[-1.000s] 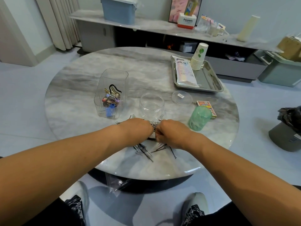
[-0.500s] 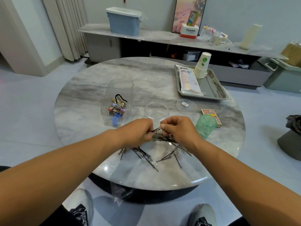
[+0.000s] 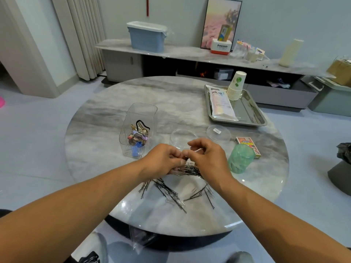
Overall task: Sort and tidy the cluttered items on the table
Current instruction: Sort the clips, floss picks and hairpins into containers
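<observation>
Hairpin bundle [image 3: 190, 170] pinched between left hand [image 3: 164, 161] and right hand [image 3: 208, 158], long axis running left-right between them. Clear round jar [image 3: 180, 142] just beyond the fingertips, equally near both; loose hairpins [image 3: 171, 194] lie scattered below the wrists

Illumination is even, soft and moderately bright, with a cool bluish cast. Shadows are faint and diffuse. Specular glare sits on the near rim of the marble bench [image 3: 229, 223], with a smaller highlight at its right edge. The metal tray [image 3: 254, 112] carries dull reflections. Wide-angle distortion bends the curtain [image 3: 79, 35] and the forearms at the frame borders. Central detail is acceptably sharp; the hairpins [image 3: 171, 194] resolve as thin lines. The fingers [image 3: 178, 152] show slight motion blur.
</observation>
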